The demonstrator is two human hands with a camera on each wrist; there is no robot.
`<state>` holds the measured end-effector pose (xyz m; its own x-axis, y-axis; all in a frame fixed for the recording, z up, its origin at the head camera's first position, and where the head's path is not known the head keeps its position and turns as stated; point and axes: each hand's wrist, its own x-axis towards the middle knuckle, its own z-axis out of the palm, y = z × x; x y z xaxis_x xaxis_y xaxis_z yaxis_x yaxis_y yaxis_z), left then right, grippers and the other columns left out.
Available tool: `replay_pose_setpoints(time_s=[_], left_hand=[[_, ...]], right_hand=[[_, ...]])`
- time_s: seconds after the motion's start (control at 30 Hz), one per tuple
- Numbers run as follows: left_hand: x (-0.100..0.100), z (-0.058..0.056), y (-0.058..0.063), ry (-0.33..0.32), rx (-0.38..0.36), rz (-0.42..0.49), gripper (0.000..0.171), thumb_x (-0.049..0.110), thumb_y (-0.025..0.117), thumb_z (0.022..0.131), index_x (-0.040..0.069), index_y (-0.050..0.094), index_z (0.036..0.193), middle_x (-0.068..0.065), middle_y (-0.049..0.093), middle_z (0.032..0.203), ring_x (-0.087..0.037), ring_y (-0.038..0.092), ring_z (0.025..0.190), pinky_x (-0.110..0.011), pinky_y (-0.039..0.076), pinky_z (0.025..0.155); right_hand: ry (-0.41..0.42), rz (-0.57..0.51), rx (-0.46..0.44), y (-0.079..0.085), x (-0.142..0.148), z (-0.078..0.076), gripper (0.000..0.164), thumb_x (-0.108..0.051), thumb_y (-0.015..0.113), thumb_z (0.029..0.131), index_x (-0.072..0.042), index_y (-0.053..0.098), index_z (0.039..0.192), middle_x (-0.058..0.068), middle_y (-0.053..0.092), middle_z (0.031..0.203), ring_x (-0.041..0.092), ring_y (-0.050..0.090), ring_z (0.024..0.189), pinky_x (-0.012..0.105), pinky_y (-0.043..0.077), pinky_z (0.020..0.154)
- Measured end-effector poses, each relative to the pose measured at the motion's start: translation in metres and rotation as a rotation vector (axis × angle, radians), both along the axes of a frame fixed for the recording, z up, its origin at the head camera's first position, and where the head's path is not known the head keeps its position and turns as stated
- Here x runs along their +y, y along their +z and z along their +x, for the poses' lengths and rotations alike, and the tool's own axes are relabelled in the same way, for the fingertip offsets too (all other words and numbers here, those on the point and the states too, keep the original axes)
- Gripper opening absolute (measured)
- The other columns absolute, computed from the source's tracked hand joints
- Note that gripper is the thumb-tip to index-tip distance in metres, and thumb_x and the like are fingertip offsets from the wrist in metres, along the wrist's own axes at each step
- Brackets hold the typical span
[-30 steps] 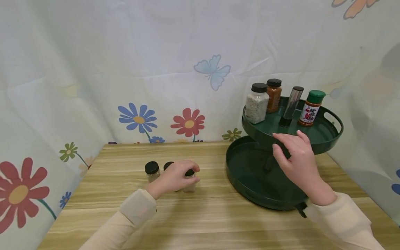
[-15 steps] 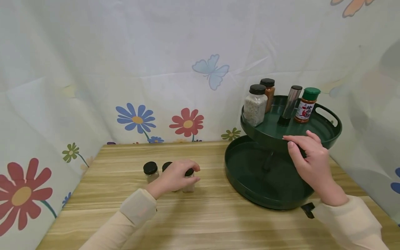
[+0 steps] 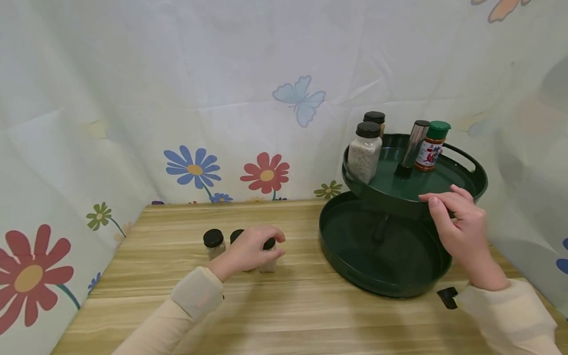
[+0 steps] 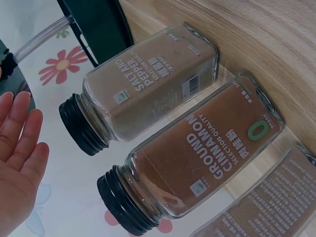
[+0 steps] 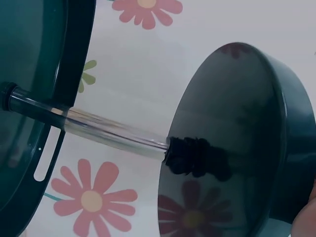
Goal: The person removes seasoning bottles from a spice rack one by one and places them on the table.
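My right hand (image 3: pixel 463 231) grips the front rim of the upper tray (image 3: pixel 481 190) of a green two-tier turntable. In the right wrist view, a fingertip (image 5: pixel 303 217) rests against this tray's outer wall. Over the table jars hovers my left hand (image 3: pixel 253 249), holding nothing. Its loose fingers show beside the black caps in the left wrist view. Three square glass jars stand below: a salt and pepper jar (image 4: pixel 148 84), a ground cinnamon jar (image 4: pixel 207 153) and a third brownish jar (image 4: pixel 269 207) cut off by the frame.
The upper tray carries a pale-filled jar (image 3: pixel 364 155), a black-capped jar (image 3: pixel 374 118) behind it, a slim grey-black cylinder (image 3: pixel 412 150) and a green-capped shaker (image 3: pixel 430 148). The lower tray (image 3: pixel 328 256) sits on the wooden table. Black tape (image 3: pixel 447 298) lies near my right sleeve.
My right hand has moved right along with the tray's front rim. The upper tray has turned, carrying the shaker and back jar leftward. My left hand has stayed over the jars.
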<state>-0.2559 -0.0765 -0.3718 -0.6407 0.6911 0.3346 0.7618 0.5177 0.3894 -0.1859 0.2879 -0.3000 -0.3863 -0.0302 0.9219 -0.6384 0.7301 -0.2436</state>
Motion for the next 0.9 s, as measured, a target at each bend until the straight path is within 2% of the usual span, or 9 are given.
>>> replay_pose_setpoints(time_s=[0.13, 0.33, 0.6, 0.73, 0.9], left_hand=[[0.001, 0.0, 0.0, 0.007, -0.001, -0.002, 0.021, 0.025, 0.064, 0.083, 0.013, 0.06, 0.1, -0.001, 0.063, 0.096, -0.017, 0.058, 0.09, -0.037, 0.049, 0.08], [0.003, 0.0, 0.001, 0.011, -0.003, -0.005, 0.02, 0.025, 0.064, 0.083, 0.013, 0.06, 0.1, 0.0, 0.062, 0.095, -0.014, 0.057, 0.089, -0.037, 0.049, 0.08], [0.004, 0.001, 0.002, 0.005, -0.001, -0.001, 0.02, 0.028, 0.062, 0.085, 0.014, 0.06, 0.1, 0.003, 0.062, 0.095, -0.011, 0.056, 0.09, -0.036, 0.049, 0.081], [0.004, 0.001, 0.002, 0.004, -0.003, 0.0, 0.02, 0.028, 0.061, 0.086, 0.014, 0.06, 0.1, 0.003, 0.062, 0.095, -0.011, 0.056, 0.09, -0.036, 0.049, 0.081], [0.004, 0.0, 0.003, -0.001, 0.0, -0.003, 0.019, 0.027, 0.062, 0.085, 0.014, 0.06, 0.099, 0.002, 0.062, 0.095, -0.012, 0.056, 0.09, -0.036, 0.049, 0.081]], right_hand=[[0.015, -0.059, -0.005, 0.0, 0.006, -0.002, 0.02, 0.002, 0.051, 0.085, 0.006, 0.063, 0.07, -0.025, 0.056, 0.078, -0.01, 0.05, 0.076, 0.024, 0.03, 0.101], [-0.014, -0.123, -0.028, -0.002, 0.015, -0.002, 0.023, 0.001, 0.047, 0.086, 0.008, 0.063, 0.071, -0.027, 0.053, 0.07, -0.01, 0.048, 0.071, 0.024, 0.03, 0.1], [0.004, -0.175, -0.013, -0.003, 0.022, -0.003, 0.024, 0.001, 0.048, 0.086, 0.011, 0.059, 0.067, -0.029, 0.053, 0.072, -0.007, 0.048, 0.068, 0.027, 0.029, 0.102], [0.0, -0.193, -0.021, -0.004, 0.025, -0.004, 0.022, 0.0, 0.05, 0.086, 0.01, 0.058, 0.067, -0.026, 0.055, 0.073, -0.004, 0.047, 0.071, 0.03, 0.028, 0.103], [-0.015, -0.189, -0.01, -0.005, 0.028, -0.006, 0.022, 0.0, 0.051, 0.085, 0.01, 0.058, 0.067, -0.028, 0.054, 0.077, -0.004, 0.047, 0.076, 0.029, 0.028, 0.103]])
